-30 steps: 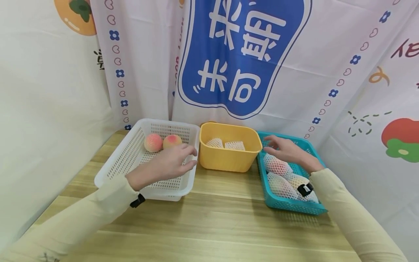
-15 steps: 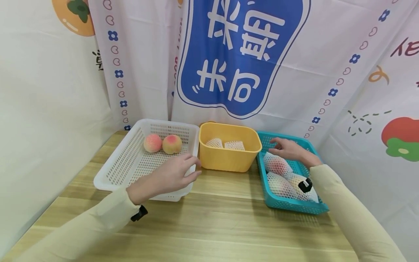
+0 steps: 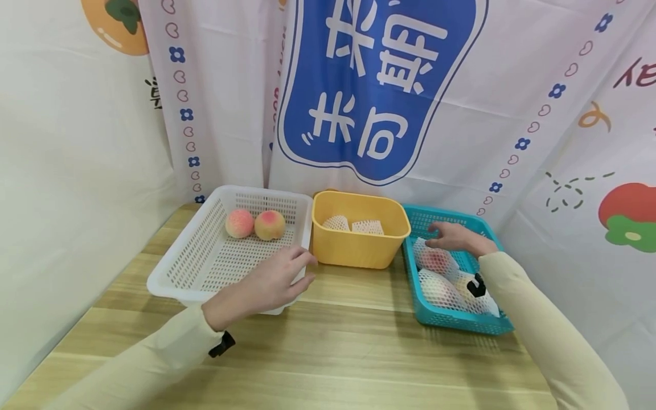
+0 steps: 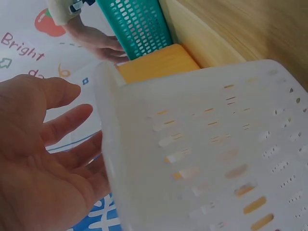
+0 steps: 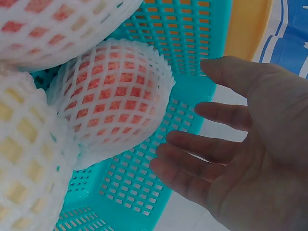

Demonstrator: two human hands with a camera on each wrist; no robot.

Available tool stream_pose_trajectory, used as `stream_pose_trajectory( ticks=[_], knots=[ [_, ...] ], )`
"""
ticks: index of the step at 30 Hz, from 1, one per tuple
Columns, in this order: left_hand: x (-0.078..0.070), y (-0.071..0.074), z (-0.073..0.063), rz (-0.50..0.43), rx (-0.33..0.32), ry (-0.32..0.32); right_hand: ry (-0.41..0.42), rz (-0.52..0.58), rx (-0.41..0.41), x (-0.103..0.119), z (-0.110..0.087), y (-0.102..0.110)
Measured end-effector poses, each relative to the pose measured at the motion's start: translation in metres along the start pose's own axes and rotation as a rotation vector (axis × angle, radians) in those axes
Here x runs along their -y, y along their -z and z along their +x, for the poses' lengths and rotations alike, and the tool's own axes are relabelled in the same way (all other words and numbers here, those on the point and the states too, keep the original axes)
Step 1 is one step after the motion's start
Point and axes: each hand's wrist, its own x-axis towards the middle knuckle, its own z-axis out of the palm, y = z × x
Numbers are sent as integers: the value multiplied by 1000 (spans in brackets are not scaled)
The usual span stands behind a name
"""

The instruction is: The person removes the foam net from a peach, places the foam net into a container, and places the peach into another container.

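A pink-flushed peach in a white foam net (image 3: 434, 262) lies behind two other netted fruits (image 3: 438, 290) in the perforated turquoise basket (image 3: 461, 323), at the back right of the table (image 3: 328, 353). My right hand (image 3: 456, 236) hovers beside it, fingers apart and loosely bent; the right wrist view shows a gap between fingertips and mesh. My left hand (image 3: 269, 283), fingers likewise apart, is by the right wall of the slotted white basket (image 3: 220, 262), contact uncertain; inside, two round, unwrapped peaches (image 3: 270, 226) sit side by side. Between the baskets stands a smooth yellow bin (image 3: 353, 252) containing foam nets (image 3: 367, 228). Wood grain extends forward, giving my arms room.
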Motion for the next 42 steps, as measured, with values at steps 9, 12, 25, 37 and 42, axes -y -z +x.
stream_pose_trajectory(
  ticks=[9, 12, 25, 37, 42],
  knots=[
    [0, -11, -6, -21, -15, -3, -45, -15, 35, -5, 6, -8],
    [0, -13, -8, -13, -23, -4, -76, -8, 59, -6, 6, -10],
    [0, -19, -14, 11, 10, 30, -161, -6, 158, -13, 8, -17],
    [2, -20, -20, 2, 8, 82, -159, -39, 199, -10, 7, -25],
    [1, -19, -22, 2, -1, 119, -124, -68, 199, -9, 9, -29]
  ],
)
